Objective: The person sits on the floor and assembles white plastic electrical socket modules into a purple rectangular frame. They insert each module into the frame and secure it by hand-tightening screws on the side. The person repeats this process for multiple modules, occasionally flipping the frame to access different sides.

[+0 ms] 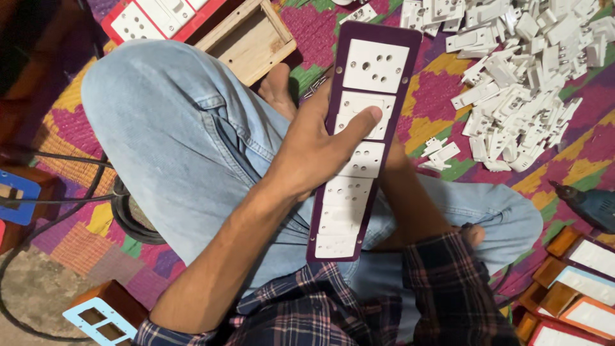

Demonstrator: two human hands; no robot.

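My left hand (311, 154) grips a long purple panel (379, 33) from its left edge. The thumb presses on the second white module (378, 106) from the top. The panel carries a column of several white socket and switch modules, with a socket module (377, 66) at the top. It is held tilted above my crossed legs in blue jeans. My right forearm (410, 198) runs up under the panel. Only the wrist of my right hand (395, 159) shows at the panel's right edge, and its fingers are hidden behind the panel.
A big heap of white plastic parts (532, 70) lies on the patterned mat at the upper right. An open wooden box (246, 38) and a red panel (157, 16) lie ahead. A drill (589, 205), wooden boxes (576, 282), a light-blue faceplate (99, 317) and black cables (118, 214) surround me.
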